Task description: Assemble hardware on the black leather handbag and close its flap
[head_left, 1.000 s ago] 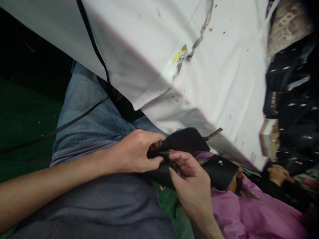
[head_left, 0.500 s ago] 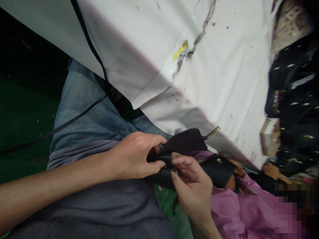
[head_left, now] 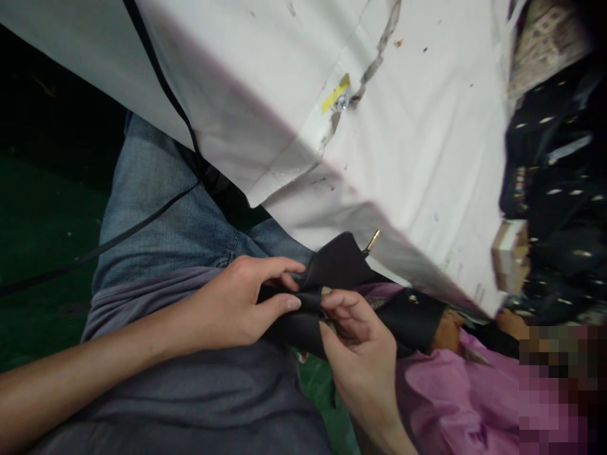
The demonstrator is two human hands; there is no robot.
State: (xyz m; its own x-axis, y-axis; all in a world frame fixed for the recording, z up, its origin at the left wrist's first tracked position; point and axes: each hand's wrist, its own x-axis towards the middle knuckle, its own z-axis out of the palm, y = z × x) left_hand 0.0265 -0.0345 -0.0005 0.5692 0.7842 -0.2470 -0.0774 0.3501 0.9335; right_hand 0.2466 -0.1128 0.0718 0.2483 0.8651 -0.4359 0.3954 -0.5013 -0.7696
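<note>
Above my lap, a black leather-like piece (head_left: 339, 262) is folded between my hands, its stiff flap standing up at the back. A thin gold-coloured metal end (head_left: 373, 241) sticks out beyond the flap's corner. My left hand (head_left: 241, 303) pinches the folded part, thumb on top and fingers partly hidden behind it. From the right, my right hand (head_left: 363, 347) grips the fold's edge between thumb and fingertips. What lies inside the fold is too dark to make out.
A white-covered table (head_left: 427, 139) stands in front, with yellow tape (head_left: 336, 95) on it. A black strap (head_left: 161, 82) hangs over its edge. Black goods with metal fittings (head_left: 554, 189) and a small box (head_left: 509, 253) are at right. A person in a pink garment (head_left: 450, 398) sits close by, near another black piece (head_left: 408, 319).
The black piece has tilted, with its gold-coloured end now further left and pointing more upward. My left hand has moved slightly left, its thumb flatter on the fold. The view has shifted a little.
</note>
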